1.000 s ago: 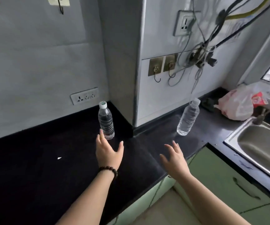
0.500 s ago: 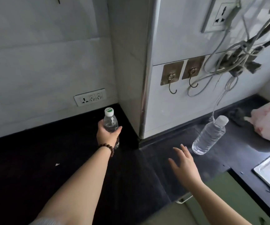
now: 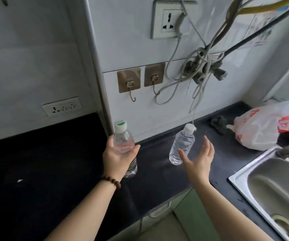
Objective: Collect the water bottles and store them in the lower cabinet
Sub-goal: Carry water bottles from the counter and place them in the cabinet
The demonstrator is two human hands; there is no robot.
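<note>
My left hand (image 3: 118, 157) grips a clear water bottle (image 3: 124, 142) with a green-and-white cap, held upright above the black counter (image 3: 44, 171). A second clear bottle (image 3: 182, 145) with a white cap stands on the counter near the wall, slightly tilted in view. My right hand (image 3: 198, 159) is open, fingers spread, right beside that bottle on its right and not touching it. Pale green lower cabinet doors (image 3: 189, 211) with a handle show under the counter edge.
A steel sink (image 3: 275, 186) lies at the right. A white and red plastic bag (image 3: 263, 126) sits behind it on the counter. Loose cables and plugs (image 3: 202, 70) hang from the wall above the second bottle. Two hooks (image 3: 129, 84) are on the wall.
My left hand has lifted the green-capped bottle off the counter and carried it right. My right hand has moved forward up to the second bottle.
</note>
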